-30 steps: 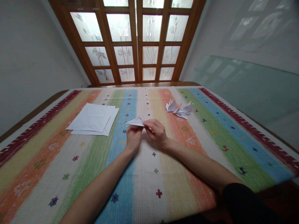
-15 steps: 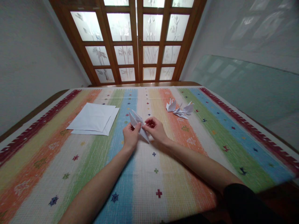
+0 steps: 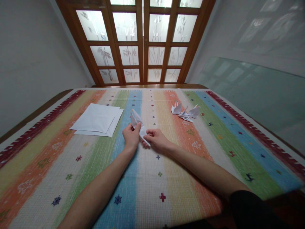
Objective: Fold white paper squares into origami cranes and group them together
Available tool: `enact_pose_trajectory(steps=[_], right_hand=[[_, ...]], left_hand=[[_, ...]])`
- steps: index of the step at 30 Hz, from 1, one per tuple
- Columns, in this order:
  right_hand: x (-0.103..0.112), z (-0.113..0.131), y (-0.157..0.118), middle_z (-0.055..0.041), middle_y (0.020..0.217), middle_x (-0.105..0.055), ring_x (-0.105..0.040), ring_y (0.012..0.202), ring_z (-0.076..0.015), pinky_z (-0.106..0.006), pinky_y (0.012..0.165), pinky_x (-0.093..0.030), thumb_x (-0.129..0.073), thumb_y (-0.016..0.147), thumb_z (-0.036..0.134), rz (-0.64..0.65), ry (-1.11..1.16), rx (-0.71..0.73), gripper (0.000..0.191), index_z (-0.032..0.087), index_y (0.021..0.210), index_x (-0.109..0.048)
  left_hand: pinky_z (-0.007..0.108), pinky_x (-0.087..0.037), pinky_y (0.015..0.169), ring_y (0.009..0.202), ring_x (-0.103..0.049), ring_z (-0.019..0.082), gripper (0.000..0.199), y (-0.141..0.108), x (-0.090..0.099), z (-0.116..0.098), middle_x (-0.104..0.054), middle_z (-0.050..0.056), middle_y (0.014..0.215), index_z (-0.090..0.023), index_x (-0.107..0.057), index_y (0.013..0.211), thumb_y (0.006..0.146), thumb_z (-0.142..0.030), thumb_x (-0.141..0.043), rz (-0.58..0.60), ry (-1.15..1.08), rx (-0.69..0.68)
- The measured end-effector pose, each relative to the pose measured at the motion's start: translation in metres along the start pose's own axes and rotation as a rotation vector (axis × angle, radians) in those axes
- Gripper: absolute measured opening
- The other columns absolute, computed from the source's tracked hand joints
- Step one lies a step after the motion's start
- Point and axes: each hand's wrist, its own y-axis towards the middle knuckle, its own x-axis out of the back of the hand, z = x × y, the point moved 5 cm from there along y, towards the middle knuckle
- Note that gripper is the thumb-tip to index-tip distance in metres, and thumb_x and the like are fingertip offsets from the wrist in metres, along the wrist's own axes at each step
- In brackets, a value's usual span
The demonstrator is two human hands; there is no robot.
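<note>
A folded piece of white paper (image 3: 136, 118), long and pointed at both ends, is held slantwise between my hands above the middle of the table. My left hand (image 3: 131, 135) pinches it near its middle, thumb on top. Lower down, the fingers of my right hand (image 3: 156, 139) are closed on the near pointed end. Parts of the paper are hidden behind my fingers.
Several sheets of white paper (image 3: 97, 117) lie stacked to the left. Folded white paper cranes (image 3: 186, 113) sit together at the right. A striped cloth (image 3: 147, 197) covers the table; wooden doors with glass panes (image 3: 143, 47) stand beyond its far edge.
My right hand has slid down from the paper's middle to its near pointed end. My left hand keeps its pinch, and the paper has turned a little. The view has shifted slightly.
</note>
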Motion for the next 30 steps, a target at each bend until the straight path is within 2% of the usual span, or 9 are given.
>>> enact_pose_trajectory(steps=[3, 6, 9, 12, 17, 20, 25, 30], right_hand=[[0.002, 0.002, 0.000, 0.0022, 0.062, -0.063, -0.058, 0.052, -0.0099, -0.024, 0.054, -0.048, -0.068, 0.066, 0.028, -0.053, -0.057, 0.031, 0.019, 0.017, 0.079, -0.059], [0.010, 0.007, -0.002, 0.0042, 0.074, -0.064, -0.061, 0.058, -0.0108, -0.024, 0.056, -0.049, -0.073, 0.060, 0.025, -0.222, -0.143, 0.143, 0.038, 0.021, 0.092, -0.053], [0.013, 0.010, -0.005, 0.0035, 0.075, -0.061, -0.057, 0.059, -0.0102, -0.023, 0.055, -0.046, -0.072, 0.064, 0.028, -0.306, -0.294, 0.235, 0.030, 0.021, 0.086, -0.052], [0.012, 0.011, -0.006, 0.0023, 0.074, -0.059, -0.052, 0.058, -0.0099, -0.023, 0.054, -0.042, -0.069, 0.068, 0.028, -0.319, -0.407, 0.284, 0.020, 0.019, 0.080, -0.054], [0.014, 0.013, -0.007, 0.0007, 0.073, -0.061, -0.052, 0.061, -0.0121, -0.025, 0.057, -0.041, -0.070, 0.067, 0.029, -0.385, -0.450, 0.330, 0.019, 0.018, 0.079, -0.060], [0.017, 0.012, -0.006, 0.0003, 0.067, -0.061, -0.052, 0.059, -0.0126, -0.025, 0.055, -0.040, -0.068, 0.070, 0.033, -0.394, -0.421, 0.299, 0.017, 0.018, 0.074, -0.061], [0.016, 0.011, -0.004, 0.0014, 0.061, -0.059, -0.053, 0.056, -0.0121, -0.025, 0.053, -0.042, -0.066, 0.073, 0.036, -0.336, -0.323, 0.267, 0.019, 0.019, 0.068, -0.059], [0.007, 0.009, -0.007, 0.0012, 0.062, -0.060, -0.057, 0.054, -0.0115, -0.025, 0.052, -0.047, -0.065, 0.075, 0.039, -0.297, -0.260, 0.244, 0.022, 0.019, 0.072, -0.057]], left_hand=[[0.020, -0.034, 0.045, 0.048, -0.046, 0.009, 0.029, 0.001, 0.001, 0.001, -0.061, -0.001, 0.057, -0.012, -0.065, 0.066, 0.066, -0.040, -0.073, -0.025, -0.010, 0.006], [0.020, -0.037, 0.047, 0.051, -0.049, 0.009, 0.031, 0.003, 0.002, 0.003, -0.062, 0.000, 0.060, -0.012, -0.066, 0.069, 0.065, -0.041, -0.074, -0.062, -0.045, 0.019], [0.020, -0.039, 0.050, 0.053, -0.051, 0.009, 0.032, 0.003, 0.002, 0.004, -0.064, 0.000, 0.064, -0.012, -0.067, 0.073, 0.063, -0.041, -0.075, -0.073, -0.105, 0.033], [0.020, -0.041, 0.052, 0.055, -0.052, 0.009, 0.034, 0.001, -0.001, 0.003, -0.066, 0.001, 0.067, -0.011, -0.067, 0.075, 0.061, -0.041, -0.076, -0.068, -0.167, 0.043], [0.020, -0.042, 0.052, 0.054, -0.053, 0.008, 0.038, -0.002, -0.003, 0.005, -0.066, 0.001, 0.068, -0.012, -0.066, 0.075, 0.059, -0.044, -0.079, -0.086, -0.246, 0.105], [0.021, -0.045, 0.056, 0.057, -0.057, 0.009, 0.040, -0.002, -0.007, 0.007, -0.067, 0.002, 0.071, -0.013, -0.066, 0.077, 0.057, -0.045, -0.080, -0.056, -0.293, 0.134], [0.027, -0.051, 0.065, 0.066, -0.065, 0.015, 0.038, -0.006, -0.013, 0.011, -0.072, 0.006, 0.078, -0.012, -0.067, 0.080, 0.055, -0.037, -0.081, 0.032, -0.302, 0.191], [0.028, -0.050, 0.062, 0.062, -0.065, 0.016, 0.032, -0.007, -0.010, 0.013, -0.071, 0.006, 0.075, -0.011, -0.067, 0.076, 0.056, -0.033, -0.079, -0.013, -0.272, 0.179]])
